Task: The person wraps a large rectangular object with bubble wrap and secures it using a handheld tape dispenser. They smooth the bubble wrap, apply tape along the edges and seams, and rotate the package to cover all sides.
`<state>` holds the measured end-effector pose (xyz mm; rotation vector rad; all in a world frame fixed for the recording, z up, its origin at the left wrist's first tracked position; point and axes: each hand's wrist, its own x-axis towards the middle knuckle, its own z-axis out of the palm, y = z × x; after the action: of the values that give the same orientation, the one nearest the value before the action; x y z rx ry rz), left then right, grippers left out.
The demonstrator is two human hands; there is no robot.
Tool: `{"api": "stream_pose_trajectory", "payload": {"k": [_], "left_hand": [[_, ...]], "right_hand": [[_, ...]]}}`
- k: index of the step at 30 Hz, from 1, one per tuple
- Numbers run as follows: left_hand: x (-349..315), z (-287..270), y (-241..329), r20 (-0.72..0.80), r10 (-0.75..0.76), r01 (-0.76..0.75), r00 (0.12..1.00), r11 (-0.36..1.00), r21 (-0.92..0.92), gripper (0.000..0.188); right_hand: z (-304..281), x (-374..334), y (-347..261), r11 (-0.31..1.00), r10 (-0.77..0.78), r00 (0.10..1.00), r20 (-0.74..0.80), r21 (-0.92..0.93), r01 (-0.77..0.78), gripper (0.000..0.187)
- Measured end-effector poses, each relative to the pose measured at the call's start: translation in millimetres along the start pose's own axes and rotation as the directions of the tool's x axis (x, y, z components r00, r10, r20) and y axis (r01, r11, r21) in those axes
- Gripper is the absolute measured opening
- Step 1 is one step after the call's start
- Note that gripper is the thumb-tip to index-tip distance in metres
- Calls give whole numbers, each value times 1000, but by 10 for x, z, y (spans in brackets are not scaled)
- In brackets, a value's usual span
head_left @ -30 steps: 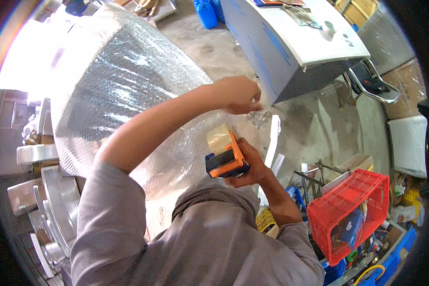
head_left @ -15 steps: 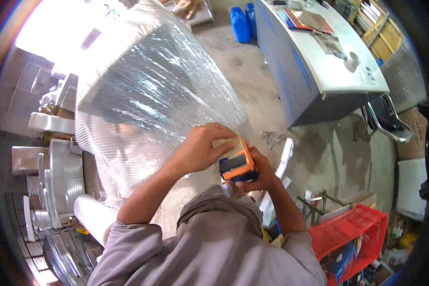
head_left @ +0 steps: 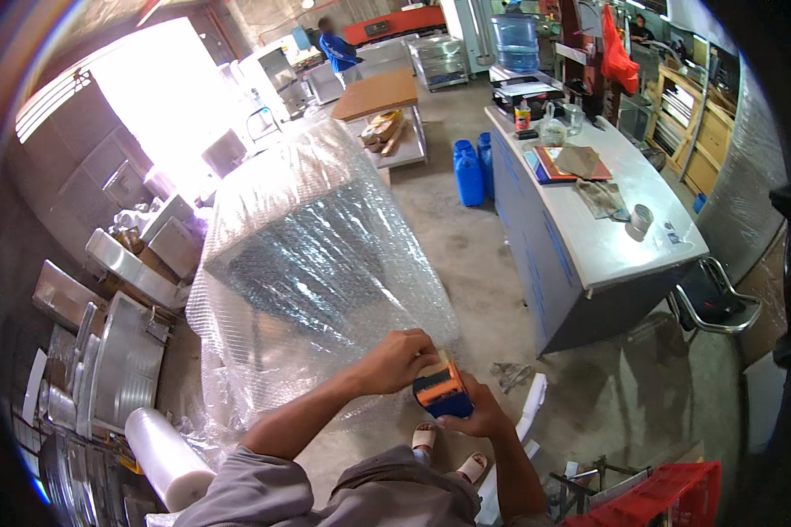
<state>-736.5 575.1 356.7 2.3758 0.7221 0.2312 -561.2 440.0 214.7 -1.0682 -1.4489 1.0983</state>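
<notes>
My right hand [head_left: 481, 411] grips an orange and dark blue tape dispenser [head_left: 444, 393] low in front of me. At its upper edge my left hand [head_left: 398, 362] has its fingers closed on a small tan strip of tape, partly hidden by the fingers. Just beyond my hands stands a large bulky object covered in bubble wrap [head_left: 325, 263]. The wrap hangs down to the floor on the near side, and a dark panel shows through it.
A roll of bubble wrap [head_left: 169, 461] lies at left beside stacked metal parts [head_left: 127, 360]. To the right are a white-topped desk [head_left: 606, 233], a chair [head_left: 721, 299] and a red crate [head_left: 668, 496]. Blue jugs [head_left: 468, 176] stand beyond; a person in blue [head_left: 338, 53] is far back.
My view has tilted up, bringing the far room and the person in blue into sight. Both hands stay together at the tape dispenser, which has turned slightly.
</notes>
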Motion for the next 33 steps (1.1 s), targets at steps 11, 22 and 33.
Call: {"api": "stream_pose_trajectory", "payload": {"k": [11,22,33], "left_hand": [[6,-294,154,13,-51,52,999,998,-41,16],[396,-821,-490,-323,59,86,945,904,419,17],[375,-497,-810,-451,209,179,868,715,676,69]], "right_hand": [[127,-21,-205,986,32,993,-112,169,-13,65],[324,33,-340,929,368,902,-224,118,-350,49],[459,14,-253,882,471,837,-278,146,-447,36]]}}
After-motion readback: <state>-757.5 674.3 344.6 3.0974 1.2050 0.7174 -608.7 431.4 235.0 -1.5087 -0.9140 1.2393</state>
